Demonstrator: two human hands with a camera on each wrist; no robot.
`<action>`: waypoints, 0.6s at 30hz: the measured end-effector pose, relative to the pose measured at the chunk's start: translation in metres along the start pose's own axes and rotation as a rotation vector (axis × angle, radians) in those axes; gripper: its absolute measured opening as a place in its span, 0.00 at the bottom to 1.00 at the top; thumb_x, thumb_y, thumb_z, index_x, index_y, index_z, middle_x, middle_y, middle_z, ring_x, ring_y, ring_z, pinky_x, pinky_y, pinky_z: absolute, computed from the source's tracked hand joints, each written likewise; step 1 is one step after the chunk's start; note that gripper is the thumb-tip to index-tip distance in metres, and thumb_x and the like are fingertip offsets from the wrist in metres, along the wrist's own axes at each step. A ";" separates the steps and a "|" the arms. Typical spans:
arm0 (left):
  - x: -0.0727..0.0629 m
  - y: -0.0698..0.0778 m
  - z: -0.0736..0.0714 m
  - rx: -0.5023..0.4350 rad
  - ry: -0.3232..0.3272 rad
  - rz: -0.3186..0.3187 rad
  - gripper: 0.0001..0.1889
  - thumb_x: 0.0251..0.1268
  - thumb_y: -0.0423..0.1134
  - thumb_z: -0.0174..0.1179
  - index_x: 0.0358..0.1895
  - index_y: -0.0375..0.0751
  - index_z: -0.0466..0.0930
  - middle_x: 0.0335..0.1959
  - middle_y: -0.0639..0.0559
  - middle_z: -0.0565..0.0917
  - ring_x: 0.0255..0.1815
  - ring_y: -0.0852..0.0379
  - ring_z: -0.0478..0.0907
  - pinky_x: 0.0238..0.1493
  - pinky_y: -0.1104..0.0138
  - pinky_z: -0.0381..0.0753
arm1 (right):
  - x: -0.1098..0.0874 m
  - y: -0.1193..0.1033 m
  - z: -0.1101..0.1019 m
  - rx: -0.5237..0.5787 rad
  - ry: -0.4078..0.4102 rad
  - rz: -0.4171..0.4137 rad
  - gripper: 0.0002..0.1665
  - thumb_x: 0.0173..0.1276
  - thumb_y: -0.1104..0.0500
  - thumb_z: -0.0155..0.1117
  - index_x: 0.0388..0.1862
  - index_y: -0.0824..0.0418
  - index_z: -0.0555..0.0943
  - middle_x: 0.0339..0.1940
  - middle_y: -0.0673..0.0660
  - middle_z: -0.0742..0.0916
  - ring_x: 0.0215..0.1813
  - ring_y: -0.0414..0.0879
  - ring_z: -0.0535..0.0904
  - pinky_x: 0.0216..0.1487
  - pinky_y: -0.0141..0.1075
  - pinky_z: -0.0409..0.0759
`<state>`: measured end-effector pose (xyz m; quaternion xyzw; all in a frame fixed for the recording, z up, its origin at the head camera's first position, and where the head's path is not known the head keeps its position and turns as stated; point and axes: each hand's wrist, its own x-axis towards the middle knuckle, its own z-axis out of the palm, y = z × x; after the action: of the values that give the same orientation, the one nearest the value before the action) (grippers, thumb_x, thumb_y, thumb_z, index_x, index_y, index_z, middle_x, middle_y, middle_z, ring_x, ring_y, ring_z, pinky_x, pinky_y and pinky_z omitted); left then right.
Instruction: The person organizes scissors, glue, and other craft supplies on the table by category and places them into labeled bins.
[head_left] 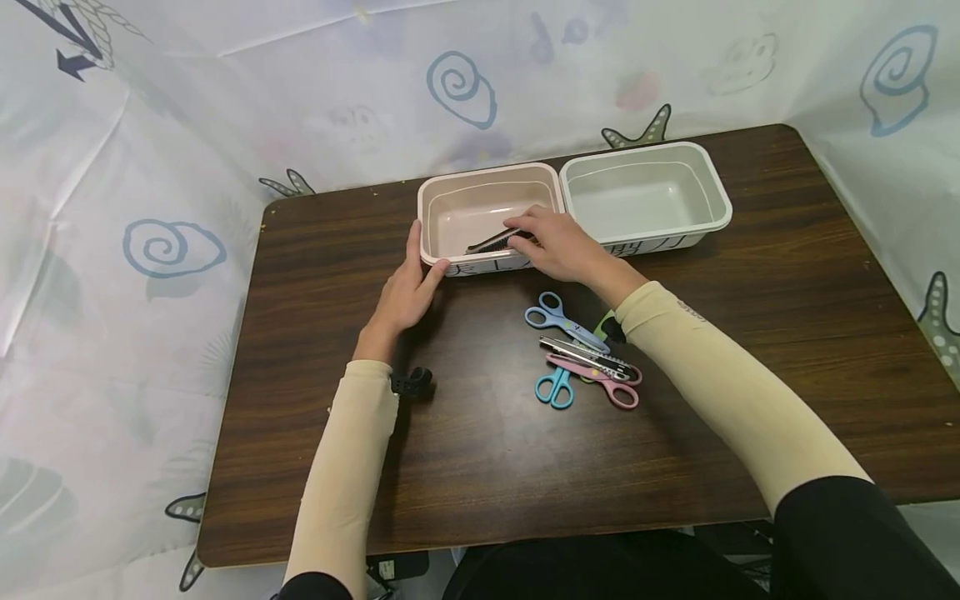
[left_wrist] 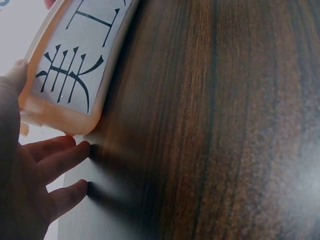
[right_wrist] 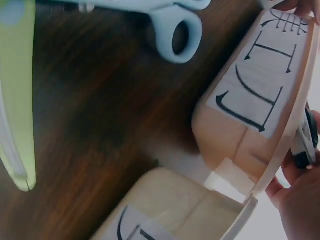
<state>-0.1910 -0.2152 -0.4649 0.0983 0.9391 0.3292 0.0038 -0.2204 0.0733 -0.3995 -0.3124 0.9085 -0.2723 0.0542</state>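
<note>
Cutter (head_left: 491, 242), slim, black-and-silver, pinched by the right grip (head_left: 558, 242), slants over a pink rectangular plastic bin (head_left: 468, 212); the left grip (head_left: 403, 296), fingers apart, touches the bin.

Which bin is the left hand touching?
The pink bin: the left hand touches its outer end, while the off-white bin stands clear of that hand.

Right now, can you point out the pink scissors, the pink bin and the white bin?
Pink scissors (head_left: 606, 381): head view, the handles near the pivot.
Pink bin (head_left: 487, 196): head view, inner back wall.
White bin (head_left: 637, 177): head view, inner back wall.
</note>
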 end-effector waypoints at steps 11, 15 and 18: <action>0.000 0.003 -0.002 -0.004 -0.001 0.005 0.44 0.72 0.67 0.41 0.80 0.57 0.29 0.75 0.41 0.61 0.64 0.38 0.70 0.58 0.43 0.68 | 0.002 0.008 0.007 -0.352 -0.095 -0.093 0.34 0.65 0.66 0.61 0.71 0.57 0.70 0.50 0.60 0.80 0.53 0.56 0.75 0.66 0.55 0.57; -0.001 0.003 -0.002 -0.004 -0.005 0.000 0.43 0.73 0.66 0.42 0.79 0.60 0.27 0.73 0.39 0.63 0.63 0.38 0.72 0.56 0.43 0.68 | 0.002 0.010 0.010 -0.406 -0.082 -0.118 0.30 0.68 0.67 0.55 0.69 0.57 0.72 0.47 0.60 0.81 0.50 0.57 0.78 0.64 0.55 0.60; -0.001 0.003 -0.003 -0.005 -0.004 -0.003 0.43 0.73 0.66 0.42 0.79 0.60 0.28 0.73 0.39 0.64 0.62 0.38 0.72 0.56 0.43 0.69 | 0.002 0.010 0.012 -0.456 -0.091 -0.131 0.28 0.70 0.65 0.53 0.69 0.58 0.72 0.50 0.61 0.81 0.50 0.60 0.78 0.65 0.56 0.59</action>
<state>-0.1893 -0.2149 -0.4613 0.0974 0.9384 0.3314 0.0062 -0.2242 0.0732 -0.4149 -0.3869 0.9208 -0.0488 0.0056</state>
